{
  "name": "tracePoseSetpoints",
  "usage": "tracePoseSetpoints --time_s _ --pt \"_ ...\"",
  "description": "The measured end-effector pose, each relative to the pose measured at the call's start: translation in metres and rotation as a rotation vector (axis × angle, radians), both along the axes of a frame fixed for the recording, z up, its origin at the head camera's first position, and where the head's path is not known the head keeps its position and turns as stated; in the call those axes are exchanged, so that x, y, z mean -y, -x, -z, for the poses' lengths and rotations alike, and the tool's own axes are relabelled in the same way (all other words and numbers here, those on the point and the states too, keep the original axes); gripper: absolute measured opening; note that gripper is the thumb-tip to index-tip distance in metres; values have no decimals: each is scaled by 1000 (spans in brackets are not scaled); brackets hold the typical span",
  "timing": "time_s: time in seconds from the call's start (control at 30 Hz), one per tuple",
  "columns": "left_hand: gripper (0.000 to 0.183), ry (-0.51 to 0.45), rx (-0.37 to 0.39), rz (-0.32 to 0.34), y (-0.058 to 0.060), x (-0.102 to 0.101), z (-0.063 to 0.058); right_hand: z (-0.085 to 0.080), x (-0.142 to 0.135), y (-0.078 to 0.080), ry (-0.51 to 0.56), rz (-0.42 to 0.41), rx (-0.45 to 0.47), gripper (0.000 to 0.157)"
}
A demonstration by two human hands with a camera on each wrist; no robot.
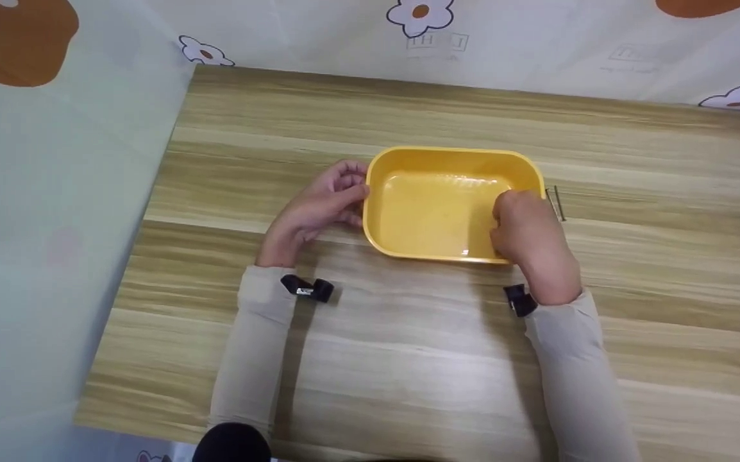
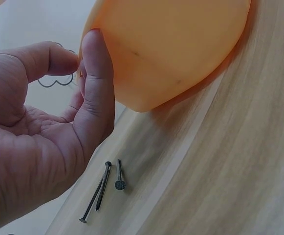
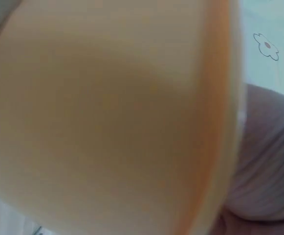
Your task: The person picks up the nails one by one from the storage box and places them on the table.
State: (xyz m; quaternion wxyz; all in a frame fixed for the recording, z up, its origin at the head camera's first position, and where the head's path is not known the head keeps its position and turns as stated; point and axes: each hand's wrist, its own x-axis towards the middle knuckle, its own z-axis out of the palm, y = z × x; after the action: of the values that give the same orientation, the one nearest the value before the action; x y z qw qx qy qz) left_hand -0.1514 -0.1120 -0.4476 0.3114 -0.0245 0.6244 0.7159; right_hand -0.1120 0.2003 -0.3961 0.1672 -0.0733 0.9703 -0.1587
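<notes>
A shallow, rounded rectangular yellow tub [image 1: 434,215] is over the middle of the table, and small glints show on its inner floor. My left hand [image 1: 322,202] pinches its left rim between thumb and fingers; the left wrist view has this hand [image 2: 39,112] at the edge of the tub [image 2: 171,49]. My right hand [image 1: 530,234] reaches over the front right corner with its fingers curled inside. Its fingertips are hidden. In the right wrist view the tub wall [image 3: 98,122] covers most of the hand [image 3: 269,156], so anything it holds cannot be seen.
Dark metal nails [image 1: 556,203] lie on the wooden table [image 1: 408,359] by the tub's right end. The left wrist view shows 3 nails [image 2: 102,188] on the wood. A patterned pale cloth [image 1: 537,51] hangs behind the table and along its left side.
</notes>
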Motion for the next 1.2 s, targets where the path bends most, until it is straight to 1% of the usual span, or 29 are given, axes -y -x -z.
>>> tracePoseSetpoints --time_s 0.03,0.07,0.17,0.2,0.3,0.4,0.43,0.53,0.67,0.87,1.0,1.2 --pt "36 -5 -2 0 0 0 0 1 0 0 5 1 1 13" --pt "35 -10 -3 0 0 0 0 2 0 0 8 0 7 15" --pt "34 -20 -8 1 -1 0 0 5 0 0 21 -5 46 31" --pt "33 -20 -9 2 0 0 1 5 0 0 24 -8 63 33" --pt "33 -15 -7 4 -1 0 1 5 -1 0 32 -19 86 31" --pt "34 -10 -3 4 -1 1 2 6 1 1 40 -12 94 17" --pt "35 -8 0 4 -2 2 2 7 1 1 44 -12 95 18" --pt "36 -1 2 1 -3 5 3 10 4 1 59 -18 108 29" --pt "36 3 -1 -1 -4 9 4 12 7 0 71 -60 93 34" --pt "37 -13 -1 -7 -6 11 2 14 9 3 86 -118 20 33" --pt "37 -11 3 -7 -6 11 3 18 8 3 107 -129 -26 30" --pt "34 -11 3 -5 -5 9 3 19 5 2 153 -126 -48 27"
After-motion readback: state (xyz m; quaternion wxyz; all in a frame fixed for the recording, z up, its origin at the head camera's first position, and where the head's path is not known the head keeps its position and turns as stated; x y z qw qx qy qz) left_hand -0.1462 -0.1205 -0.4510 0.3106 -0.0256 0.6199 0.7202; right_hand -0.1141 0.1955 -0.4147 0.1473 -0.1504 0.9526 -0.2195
